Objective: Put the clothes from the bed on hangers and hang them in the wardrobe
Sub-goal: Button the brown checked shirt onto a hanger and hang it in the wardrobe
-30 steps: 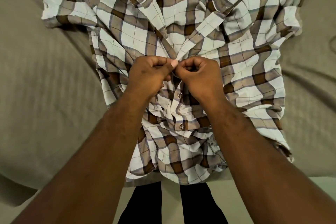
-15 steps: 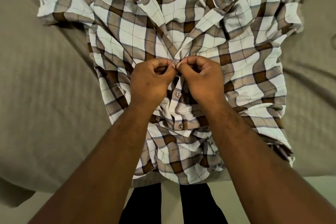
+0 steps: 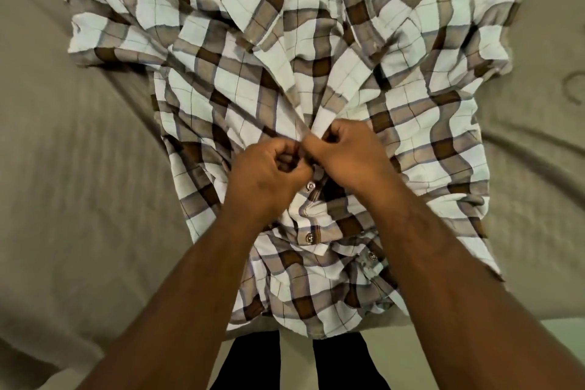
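A white, brown and grey checked shirt [image 3: 427, 123] lies spread on the beige bed [image 3: 79, 168], collar at the far end and hem hanging over the near edge. My left hand [image 3: 266, 177] and my right hand [image 3: 345, 155] meet at the shirt's front placket, fingers curled, each pinching an edge of the fabric. Two fastened buttons show just below the hands. The placket is parted above them up to the collar. What lies under the fingers is hidden. No hanger or wardrobe is in view.
The bed's beige sheet is wrinkled, with a long crease [image 3: 531, 149] to the right of the shirt. The bed's near edge runs along the bottom. My dark trouser legs [image 3: 253, 361] stand on a pale floor [image 3: 566, 345] below it.
The view has tilted, so the shirt and hands sit lower in frame. Both hands stay pinched together on the placket, now slightly staggered, with my right hand a bit farther up.
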A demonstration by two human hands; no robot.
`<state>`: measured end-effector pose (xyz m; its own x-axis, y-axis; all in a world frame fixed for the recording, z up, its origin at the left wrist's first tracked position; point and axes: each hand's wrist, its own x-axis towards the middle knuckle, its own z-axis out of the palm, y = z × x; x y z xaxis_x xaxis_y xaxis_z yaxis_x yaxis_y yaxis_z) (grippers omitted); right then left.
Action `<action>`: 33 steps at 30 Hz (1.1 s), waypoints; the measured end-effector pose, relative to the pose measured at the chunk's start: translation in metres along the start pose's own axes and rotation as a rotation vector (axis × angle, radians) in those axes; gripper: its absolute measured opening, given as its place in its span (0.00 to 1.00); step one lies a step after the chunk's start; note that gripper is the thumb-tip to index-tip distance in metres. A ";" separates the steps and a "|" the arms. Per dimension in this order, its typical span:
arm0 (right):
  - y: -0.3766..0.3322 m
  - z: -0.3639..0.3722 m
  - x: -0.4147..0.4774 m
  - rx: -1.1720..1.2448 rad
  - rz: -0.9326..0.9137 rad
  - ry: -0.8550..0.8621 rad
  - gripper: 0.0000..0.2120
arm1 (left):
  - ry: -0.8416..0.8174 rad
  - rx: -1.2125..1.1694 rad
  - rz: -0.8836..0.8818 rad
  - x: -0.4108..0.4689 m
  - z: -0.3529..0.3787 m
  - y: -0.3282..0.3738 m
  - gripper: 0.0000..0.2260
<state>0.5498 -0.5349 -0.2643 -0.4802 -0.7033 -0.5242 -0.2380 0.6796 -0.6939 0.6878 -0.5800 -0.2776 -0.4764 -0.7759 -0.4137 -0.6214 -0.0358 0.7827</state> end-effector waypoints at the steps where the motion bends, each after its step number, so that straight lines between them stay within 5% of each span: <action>1: 0.001 0.001 -0.003 -0.064 0.002 -0.019 0.15 | -0.012 0.071 0.000 -0.005 0.000 -0.001 0.04; 5: 0.006 0.001 -0.016 -0.152 0.026 -0.064 0.18 | -0.101 0.153 -0.058 -0.014 -0.005 -0.005 0.03; 7: 0.006 -0.002 -0.017 0.034 0.069 -0.053 0.18 | -0.125 0.089 -0.092 -0.009 -0.011 -0.003 0.02; 9: 0.004 -0.007 -0.014 0.201 0.137 -0.035 0.16 | -0.106 -0.015 -0.135 -0.002 -0.019 0.002 0.11; 17: 0.003 -0.012 0.006 0.374 0.135 0.133 0.11 | 0.173 -0.274 -0.236 0.036 -0.021 0.022 0.12; 24: 0.010 -0.007 0.002 0.403 0.075 0.226 0.14 | 0.333 -0.057 -0.167 0.050 -0.016 0.014 0.06; 29: 0.050 -0.074 -0.009 0.507 0.077 0.460 0.08 | 0.441 0.178 0.280 0.024 0.023 0.048 0.14; 33: 0.102 -0.161 -0.016 0.400 0.102 0.664 0.07 | 0.083 0.252 0.429 0.029 0.078 0.083 0.08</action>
<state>0.3971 -0.4207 -0.2465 -0.9180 -0.2834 -0.2773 0.0965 0.5186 -0.8496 0.5734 -0.5563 -0.2608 -0.6772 -0.7351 -0.0329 -0.5160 0.4425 0.7335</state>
